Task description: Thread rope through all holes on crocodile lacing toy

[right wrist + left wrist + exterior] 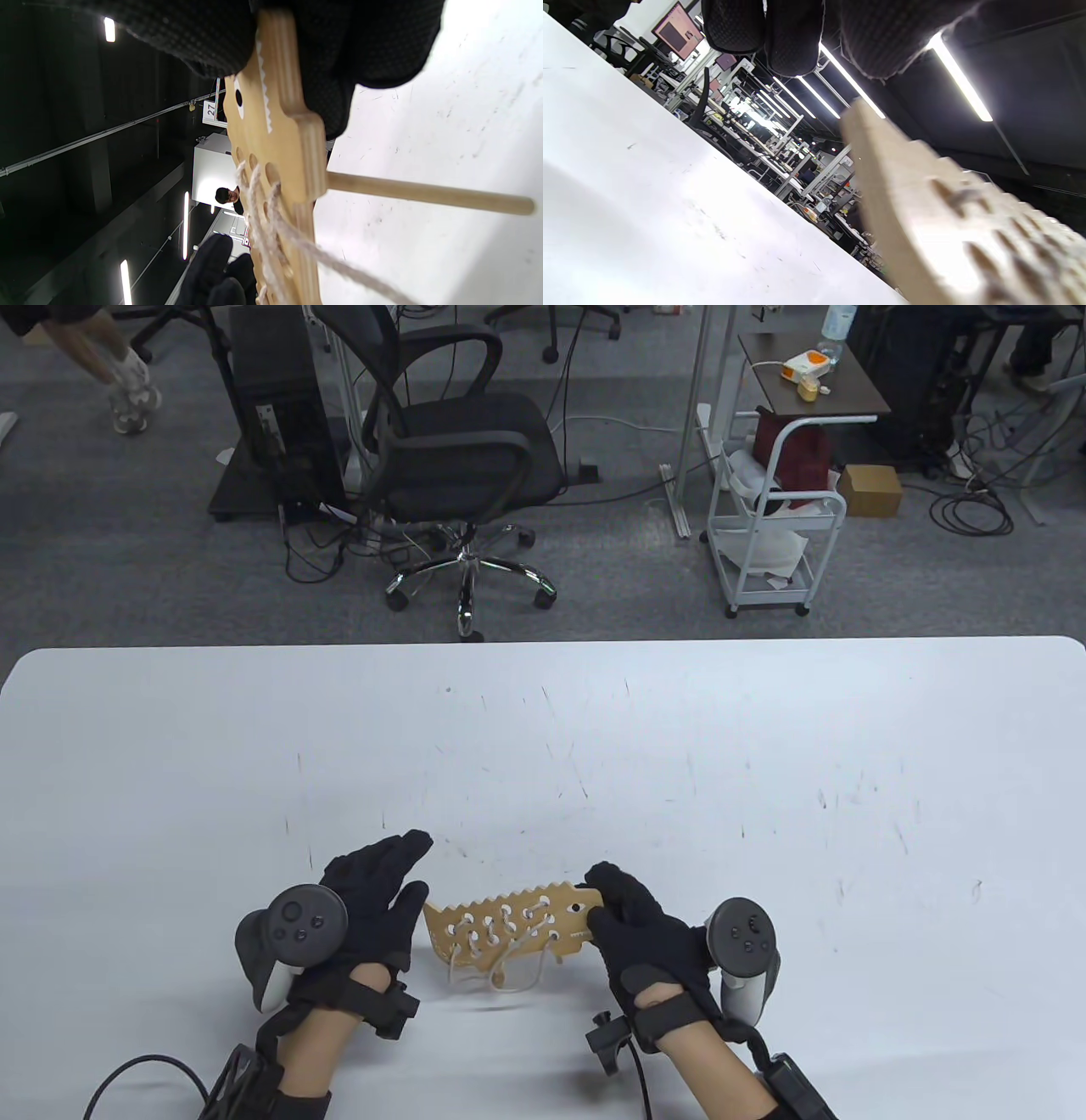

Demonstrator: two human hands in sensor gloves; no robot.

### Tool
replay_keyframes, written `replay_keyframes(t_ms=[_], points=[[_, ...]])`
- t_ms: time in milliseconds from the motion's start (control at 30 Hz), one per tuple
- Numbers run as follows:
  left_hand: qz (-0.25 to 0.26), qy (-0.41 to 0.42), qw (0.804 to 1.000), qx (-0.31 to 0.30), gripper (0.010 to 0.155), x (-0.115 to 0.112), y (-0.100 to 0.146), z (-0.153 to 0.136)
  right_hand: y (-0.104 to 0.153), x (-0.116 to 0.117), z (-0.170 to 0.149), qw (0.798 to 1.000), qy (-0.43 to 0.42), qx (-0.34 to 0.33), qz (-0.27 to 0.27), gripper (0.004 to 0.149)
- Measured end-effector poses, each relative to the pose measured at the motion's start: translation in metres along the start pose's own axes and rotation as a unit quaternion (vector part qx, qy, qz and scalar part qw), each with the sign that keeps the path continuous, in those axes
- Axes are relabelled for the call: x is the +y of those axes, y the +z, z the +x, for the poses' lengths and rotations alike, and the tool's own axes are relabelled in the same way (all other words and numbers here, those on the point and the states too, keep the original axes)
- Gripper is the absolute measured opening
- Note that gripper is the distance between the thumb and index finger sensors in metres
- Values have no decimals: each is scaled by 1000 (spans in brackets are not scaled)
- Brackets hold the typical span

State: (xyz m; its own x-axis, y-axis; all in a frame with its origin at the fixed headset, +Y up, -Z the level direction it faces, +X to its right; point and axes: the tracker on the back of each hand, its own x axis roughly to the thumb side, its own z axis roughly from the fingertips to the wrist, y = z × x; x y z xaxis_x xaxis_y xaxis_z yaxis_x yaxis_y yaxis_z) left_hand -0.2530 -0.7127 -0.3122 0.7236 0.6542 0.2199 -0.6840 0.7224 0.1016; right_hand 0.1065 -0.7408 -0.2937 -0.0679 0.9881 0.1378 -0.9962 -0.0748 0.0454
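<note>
Crocodile board (509,929) held just above the bench (543,746), near edge. Right hand (645,937) pinches the head end, grip clamped on the wood. Left hand (373,899) spread flat beside the tail, holding nothing. Rope (501,963) laced through most holes, wooden needle (428,197) sticking out below. To finish well: steady the tail with the left, pull needle straight, take up slack.
</note>
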Motion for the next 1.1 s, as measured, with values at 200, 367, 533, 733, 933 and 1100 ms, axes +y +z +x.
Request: replay_keyframes(t_ms=[200, 367, 533, 733, 933, 1100], points=[[-2, 11, 999, 30, 57, -4, -3, -8, 0, -5, -1, 999, -42, 9, -5, 55], [-42, 39, 997, 45, 56, -19, -6, -14, 0, -4, 0, 998, -65, 12, 3, 55], [-87, 51, 994, 36, 57, -33, -8, -12, 1, -1, 1, 996, -83, 13, 13, 55], [-144, 98, 984, 24, 56, -49, -7, -8, 3, 3, 2, 993, -113, 19, 26, 55], [-205, 151, 967, 7, 55, -64, -6, -3, 5, 7, 3, 988, -145, 27, 39, 55], [-250, 182, 951, -13, 55, -76, -1, 6, 6, 10, 4, 985, -165, 28, 49, 55]])
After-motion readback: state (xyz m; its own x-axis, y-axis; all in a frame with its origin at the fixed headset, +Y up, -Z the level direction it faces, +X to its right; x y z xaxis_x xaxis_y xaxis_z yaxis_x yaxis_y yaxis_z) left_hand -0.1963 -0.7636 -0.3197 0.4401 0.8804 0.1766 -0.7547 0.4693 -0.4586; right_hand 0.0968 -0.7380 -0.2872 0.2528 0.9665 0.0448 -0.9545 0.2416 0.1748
